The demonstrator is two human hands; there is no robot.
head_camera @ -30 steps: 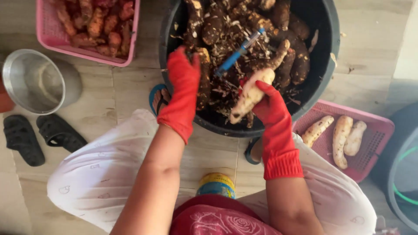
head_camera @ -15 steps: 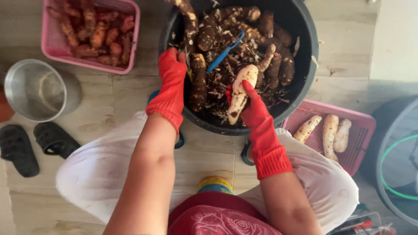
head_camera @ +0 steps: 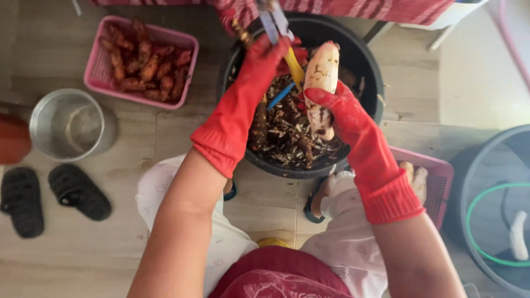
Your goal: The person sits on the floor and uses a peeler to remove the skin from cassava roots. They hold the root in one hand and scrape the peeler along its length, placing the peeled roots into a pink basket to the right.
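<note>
Both my hands wear red rubber gloves and are raised over a black tub [head_camera: 367, 63] full of dark peelings and unpeeled roots. In my right hand [head_camera: 345, 113] a partly peeled pale root [head_camera: 322, 69] stands upright, its lower part still dirty. My left hand [head_camera: 256, 69] is closed on a peeler-like tool [head_camera: 276, 22] with a pale blue head and a yellow part that reaches toward the root. A blue stick-like item [head_camera: 280, 96] lies among the peelings below.
At the upper left, a pink basket [head_camera: 185, 44] holds reddish-brown unpeeled roots. On the floor at left are a metal bowl [head_camera: 66, 124] and black sandals [head_camera: 77, 190]. At right are a second pink basket [head_camera: 439, 176] with peeled roots and a dark round bin [head_camera: 486, 182].
Both hands have come up out of the tub. The root is now lifted upright, and my left hand now holds the peeler-like tool against it.
</note>
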